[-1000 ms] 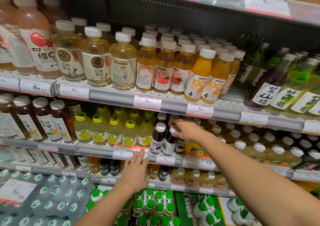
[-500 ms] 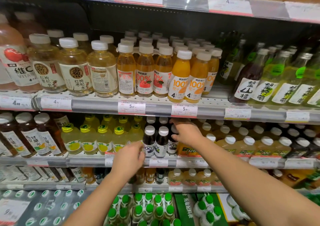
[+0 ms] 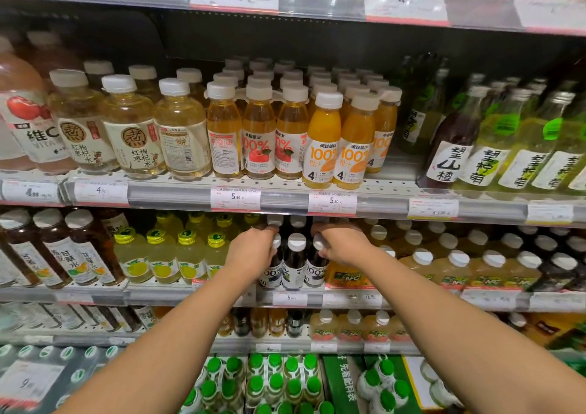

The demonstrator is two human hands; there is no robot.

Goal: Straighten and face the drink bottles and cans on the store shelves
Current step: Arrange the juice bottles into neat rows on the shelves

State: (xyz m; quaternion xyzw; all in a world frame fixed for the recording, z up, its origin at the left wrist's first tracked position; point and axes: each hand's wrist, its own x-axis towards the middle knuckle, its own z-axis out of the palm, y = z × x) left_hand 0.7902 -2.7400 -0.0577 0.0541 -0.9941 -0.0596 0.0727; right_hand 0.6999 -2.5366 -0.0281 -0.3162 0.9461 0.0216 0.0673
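Both hands are at the row of small dark juice bottles on the second shelf (image 3: 285, 299) from the middle. The left hand (image 3: 253, 255) wraps its fingers round the left dark bottle (image 3: 275, 271) near the neck. The right hand (image 3: 341, 245) holds the right dark bottle (image 3: 315, 271) by its top, fingers curled over the white cap. The middle dark bottle (image 3: 294, 264) stands between them, and no hand touches it.

I think the step in hand is turning these dark bottles so their labels look out. The labels already show "100%" to the front, so the job here looks nearly done. Next, each hand needs a small twist or a small pull, to bring the bottles in one neat line at the shelf edge. The pull should be gentle, since the bottles are tall and thin and could tip.

There is not much room. The shelf above (image 3: 285, 198) hangs low over the caps, so the hands must stay under it. The yellow lemon bottles (image 3: 165, 261) stand just beside the left hand, and the orange NFC bottles (image 3: 348, 277) stand just beside the right hand. A bump could push them askew.

On the shelf above, one apple juice bottle (image 3: 223, 137) and a pale tea bottle (image 3: 182, 137) show their back labels. They may need turning too.
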